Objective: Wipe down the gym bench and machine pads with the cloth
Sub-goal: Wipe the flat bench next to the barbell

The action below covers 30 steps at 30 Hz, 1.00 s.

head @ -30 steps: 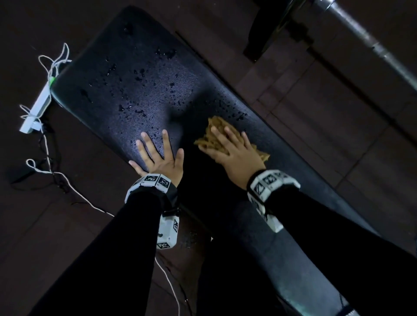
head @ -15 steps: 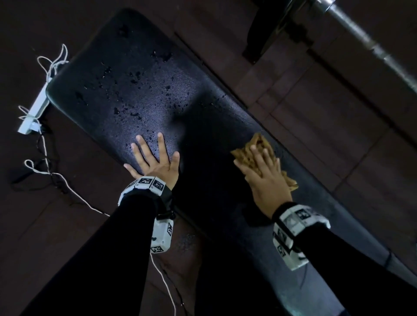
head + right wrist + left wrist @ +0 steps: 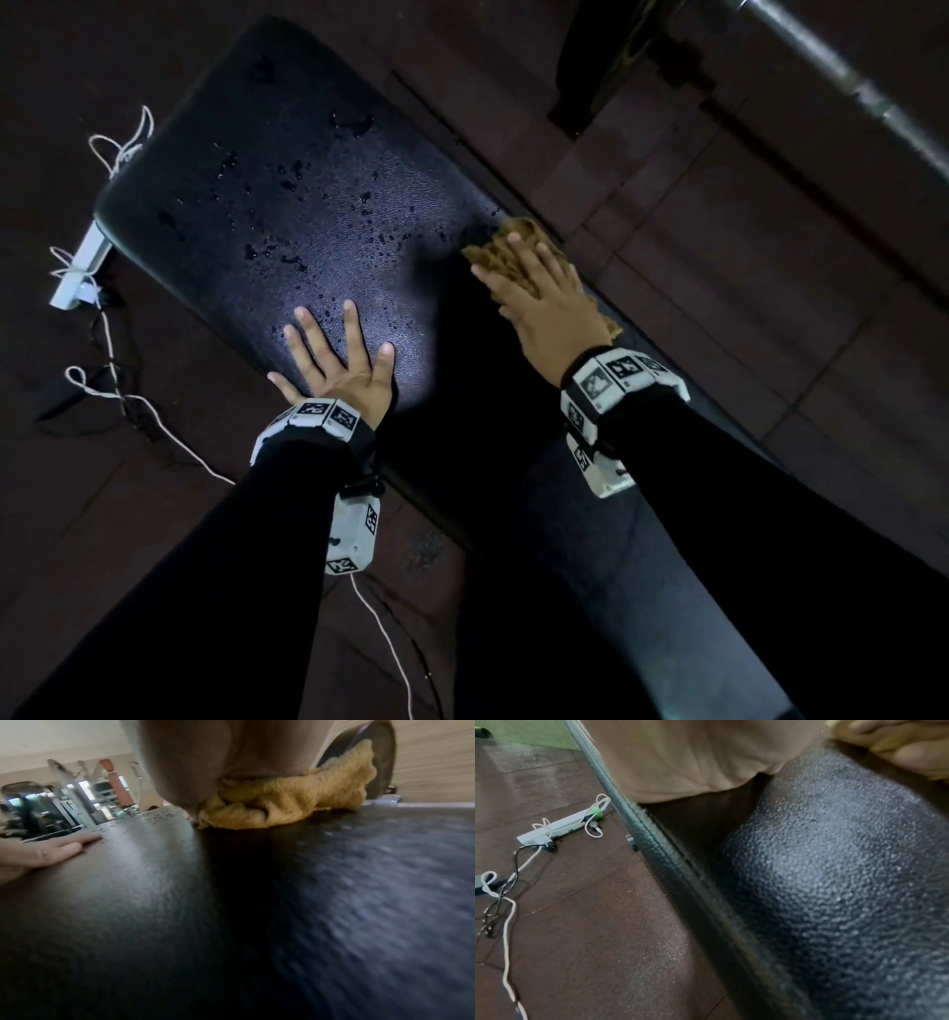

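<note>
— What is the right hand doing on the bench?

— Fingers laid out flat, it presses a bunched yellow cloth against the black pad, at the edge farthest from the left hand. The cloth lies under the palm and fingers, its folds poking out ahead of the fingertips and behind the heel of the hand.

— And the left hand?

— Spread open, fingers apart, flat on the pad near its other edge, holding nothing.

— How should the cloth handle?

— Likely soft, light and limp: it crumples rather than keeps a shape, so flat pressure from above suits it better than a pinch. The pad looks pebbled and firm, with water droplets ahead of both hands, so it may be slick there.

— Anything else nearby?

— A power strip on the floor, out past the left hand.
</note>
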Motion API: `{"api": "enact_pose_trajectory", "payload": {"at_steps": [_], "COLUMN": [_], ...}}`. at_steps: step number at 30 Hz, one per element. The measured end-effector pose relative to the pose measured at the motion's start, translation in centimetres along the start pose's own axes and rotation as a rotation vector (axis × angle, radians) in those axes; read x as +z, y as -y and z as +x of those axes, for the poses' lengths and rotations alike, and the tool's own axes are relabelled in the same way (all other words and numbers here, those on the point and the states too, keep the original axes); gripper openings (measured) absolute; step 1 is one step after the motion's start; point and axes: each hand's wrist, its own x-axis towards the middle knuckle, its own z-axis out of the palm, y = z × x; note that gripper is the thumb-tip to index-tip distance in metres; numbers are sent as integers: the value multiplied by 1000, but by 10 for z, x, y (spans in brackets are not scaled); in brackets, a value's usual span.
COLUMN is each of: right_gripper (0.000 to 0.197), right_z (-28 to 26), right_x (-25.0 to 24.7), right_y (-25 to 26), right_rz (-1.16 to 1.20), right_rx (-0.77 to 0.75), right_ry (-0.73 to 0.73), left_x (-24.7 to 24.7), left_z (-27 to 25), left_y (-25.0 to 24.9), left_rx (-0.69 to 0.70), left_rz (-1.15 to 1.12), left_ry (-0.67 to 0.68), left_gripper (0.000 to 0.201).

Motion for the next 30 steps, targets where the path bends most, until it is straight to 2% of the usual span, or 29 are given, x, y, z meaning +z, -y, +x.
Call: {"api": "enact_pose_trajectory", "payload": {"at_steps": [5, 9, 12, 15, 19, 22, 27, 30], "right_gripper": [48, 48, 43, 41, 44, 51, 66, 63], "right_z": [-54, -95, -115, -117, -90, -49, 37, 65], "right_x": [-3, -9, -15, -18, -18, -17, -17, -18], "right_y": [-35, -68, -93, -98, -80, -59, -23, -10], "right_rz": [68, 127, 330, 377, 391, 380, 423, 492], "right_rx": [235, 409, 587, 665, 720, 651, 569, 569], "right_ry": [-109, -62, -5, 5, 4, -26, -44, -52], "left_x": [-3, -5, -10, -14, -21, -25, -23, -22], "left_z": [4, 2, 2, -4, -11, -8, -2, 2], "left_y": [0, 0, -3, -8, -15, -15, -10, -6], "left_rx": [-18, -5, -20, -16, -20, -36, -37, -44], "left_rz": [6, -21, -9, -15, -11, 1, 0, -5], "left_ry": [71, 51, 91, 84, 80, 153, 200, 264], "left_gripper": [61, 60, 60, 61, 64, 62, 59, 60]}}
